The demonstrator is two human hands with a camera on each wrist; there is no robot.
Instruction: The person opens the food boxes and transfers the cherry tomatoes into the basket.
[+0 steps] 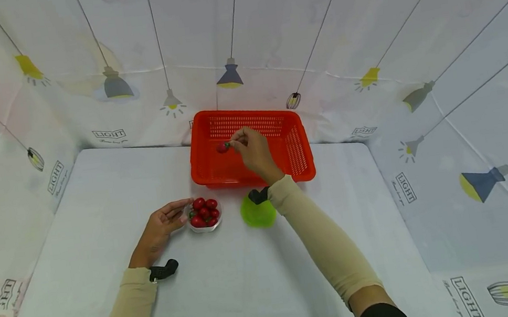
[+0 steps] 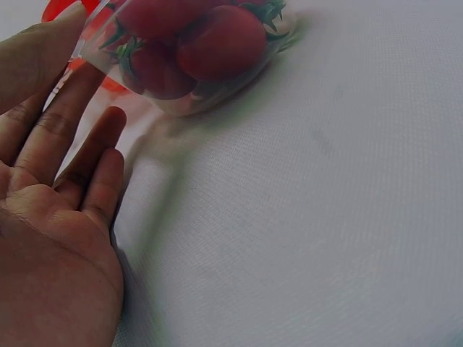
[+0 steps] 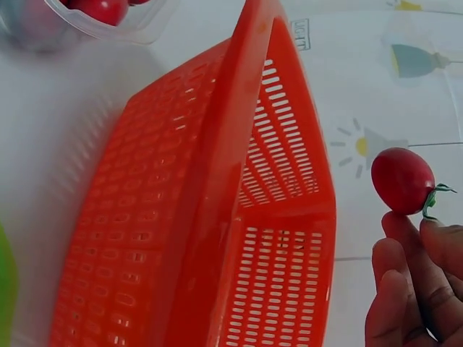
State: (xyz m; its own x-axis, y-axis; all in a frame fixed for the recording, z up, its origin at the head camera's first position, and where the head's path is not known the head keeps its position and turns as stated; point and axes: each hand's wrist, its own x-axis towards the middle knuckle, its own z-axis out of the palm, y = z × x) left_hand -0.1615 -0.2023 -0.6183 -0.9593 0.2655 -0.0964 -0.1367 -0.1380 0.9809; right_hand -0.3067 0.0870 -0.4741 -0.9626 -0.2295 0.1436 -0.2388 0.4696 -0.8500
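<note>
My right hand [image 1: 255, 150] pinches a red cherry tomato [image 3: 401, 181] at its green stem, thumb against fingertips. In the head view this hand and the tomato overlap the inside of an orange-red perforated plastic basket [image 1: 256, 180]. Left of the basket's front, a small clear plastic container [image 1: 204, 229] holds several more red cherry tomatoes [image 2: 221, 43], some with green stems. Thumb and forefinger of my left hand [image 1: 160, 227] grip the container's left edge; its other fingers extend loosely below in the left wrist view.
A bright green round item [image 1: 258, 213] lies before the basket, partly under my right wrist's black camera mount [image 1: 258, 196]. A white cloth covers the table [image 1: 218, 295]. Behind the basket rises a white backdrop [image 1: 134, 110] printed with lamps.
</note>
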